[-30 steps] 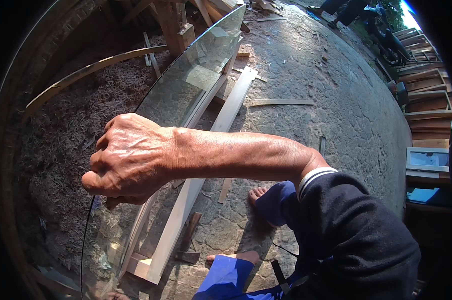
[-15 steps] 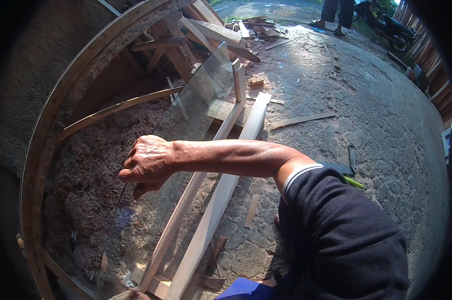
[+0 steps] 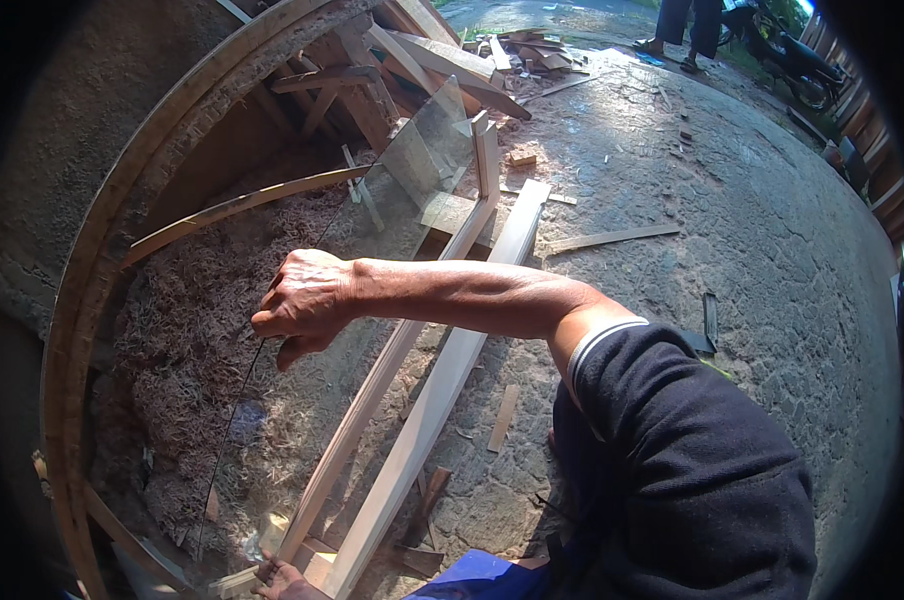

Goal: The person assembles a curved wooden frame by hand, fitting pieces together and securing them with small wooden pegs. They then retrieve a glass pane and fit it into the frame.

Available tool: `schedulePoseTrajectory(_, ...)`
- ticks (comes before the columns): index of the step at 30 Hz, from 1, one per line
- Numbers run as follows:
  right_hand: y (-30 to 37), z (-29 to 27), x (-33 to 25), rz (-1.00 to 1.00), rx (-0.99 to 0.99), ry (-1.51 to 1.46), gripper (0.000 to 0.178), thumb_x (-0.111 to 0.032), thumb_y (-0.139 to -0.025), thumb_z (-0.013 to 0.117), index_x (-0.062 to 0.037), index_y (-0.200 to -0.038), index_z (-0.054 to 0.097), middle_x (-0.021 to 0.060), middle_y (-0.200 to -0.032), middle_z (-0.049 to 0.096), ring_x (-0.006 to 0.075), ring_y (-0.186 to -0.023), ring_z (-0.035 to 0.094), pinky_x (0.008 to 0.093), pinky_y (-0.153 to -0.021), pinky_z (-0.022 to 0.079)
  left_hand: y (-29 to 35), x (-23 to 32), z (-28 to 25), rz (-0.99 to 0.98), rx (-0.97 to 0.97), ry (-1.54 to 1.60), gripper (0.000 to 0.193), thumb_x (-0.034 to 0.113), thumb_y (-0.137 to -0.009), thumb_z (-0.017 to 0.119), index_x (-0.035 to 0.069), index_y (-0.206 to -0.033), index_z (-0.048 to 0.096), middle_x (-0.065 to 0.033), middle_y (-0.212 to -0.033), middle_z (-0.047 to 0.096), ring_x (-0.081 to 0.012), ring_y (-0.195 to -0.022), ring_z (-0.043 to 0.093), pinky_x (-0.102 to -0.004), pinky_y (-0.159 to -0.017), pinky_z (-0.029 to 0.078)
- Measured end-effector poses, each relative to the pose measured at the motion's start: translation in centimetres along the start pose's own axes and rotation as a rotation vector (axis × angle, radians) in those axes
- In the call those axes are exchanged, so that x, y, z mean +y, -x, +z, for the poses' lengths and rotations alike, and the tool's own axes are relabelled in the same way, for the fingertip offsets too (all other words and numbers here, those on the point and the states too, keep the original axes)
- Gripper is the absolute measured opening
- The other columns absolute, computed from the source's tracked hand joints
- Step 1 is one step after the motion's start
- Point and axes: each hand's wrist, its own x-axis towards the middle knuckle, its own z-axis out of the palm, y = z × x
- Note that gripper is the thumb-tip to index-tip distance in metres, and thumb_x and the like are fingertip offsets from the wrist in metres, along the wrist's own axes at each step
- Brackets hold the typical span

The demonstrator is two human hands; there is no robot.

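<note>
With the right hand (image 3: 302,305) closed on the upper edge of the glass pane (image 3: 372,260) leaning on the wooden frame (image 3: 412,400), the left hand (image 3: 287,580) apparently gripping its bottom corner, the pane looks unseated.

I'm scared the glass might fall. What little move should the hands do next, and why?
Probably ease the glass sheet down flat onto the wooden frame. The right hand grips its far edge, the left hand its near corner, and it looks tilted, one side seemingly raised above the wood shavings.

Sunlit rough concrete ground (image 3: 752,230), wood shavings (image 3: 182,340), scattered offcuts (image 3: 612,238), perhaps a fence beyond.
</note>
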Motion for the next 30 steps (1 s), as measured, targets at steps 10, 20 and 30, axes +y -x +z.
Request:
schedulePoseTrajectory(10, 0.6, 0.6, 0.4, 0.017, -0.045, -0.008, 0.052, -0.064, -0.082, 0.072, -0.0136, -0.09, 0.06, 0.0004, -0.069, 0.066, 0.0265, -0.066, 0.07, 0.0422, -0.052, 0.052, -0.7, -1.1, -0.7, -0.026, 0.014, -0.018, 0.062, 0.055, -0.103, 0.05, -0.006, -0.097, 0.062, -0.0095, -0.077, 0.056, -0.0251, -0.08, 0.06, -0.0639, -0.108, 0.048)
schedulePoseTrajectory(20, 0.7, 1.4, 0.6, -0.011, 0.036, -0.034, 0.052, -0.061, -0.08, 0.075, -0.0125, -0.087, 0.058, 0.0008, -0.064, 0.063, 0.0287, -0.061, 0.068, 0.0435, -0.049, 0.05, -0.1, -2.0, -0.2, 0.008, 0.008, -0.065, 0.06, 0.055, -0.103, 0.048, -0.003, -0.094, 0.062, -0.0068, -0.077, 0.053, -0.0228, -0.081, 0.059, -0.0626, -0.109, 0.047)
schedulePoseTrajectory(30, 0.6, 1.9, 0.7, -0.006, 0.054, -0.054, 0.053, -0.061, -0.077, 0.077, -0.0115, -0.082, 0.056, 0.001, -0.064, 0.062, 0.029, -0.061, 0.067, 0.0435, -0.049, 0.05, 2.0, -1.9, 2.3, 0.058, 0.104, -0.095, 0.068, 0.062, -0.103, 0.043, -0.002, -0.087, 0.059, -0.0055, -0.071, 0.05, -0.0219, -0.075, 0.057, -0.0608, -0.111, 0.046)
